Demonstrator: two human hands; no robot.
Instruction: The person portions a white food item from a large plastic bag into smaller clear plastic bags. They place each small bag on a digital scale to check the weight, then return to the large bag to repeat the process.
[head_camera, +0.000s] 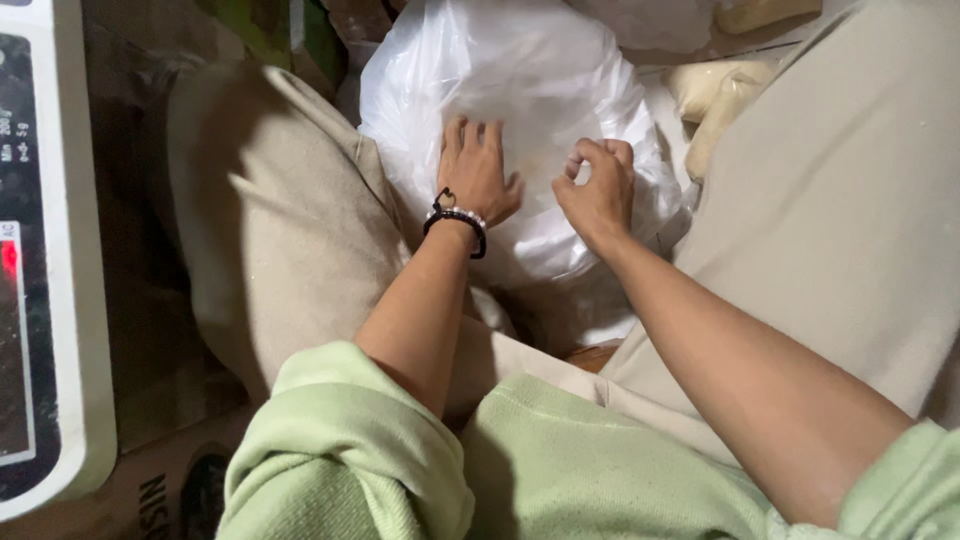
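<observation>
Grip: right hand curled, thumb and fingertips pinched on a fold of thin film at 3 o'clock on white plastic bag. Left hand open and flat, fingers spread, pressed on bag top at 9 o'clock, nothing clasped. Beaded bracelet at left wrist, just off the film.

Bag wedged between knees in beige trousers, centre of view, bulging, contents not discernible through film.

Risks, as judged: thin film under pinch, likely to stretch or tear if pulled hard against flat-hand pressure. Bracelet close enough to snag a crease. Bag held upright only by knees and left palm; possible slump toward 12 o'clock if pressure eases.

Surroundings: pale lumps in clear wrap at 2 o'clock, near bag. White scale at 9 o'clock, well apart. Green sleeves at 6 o'clock.
</observation>
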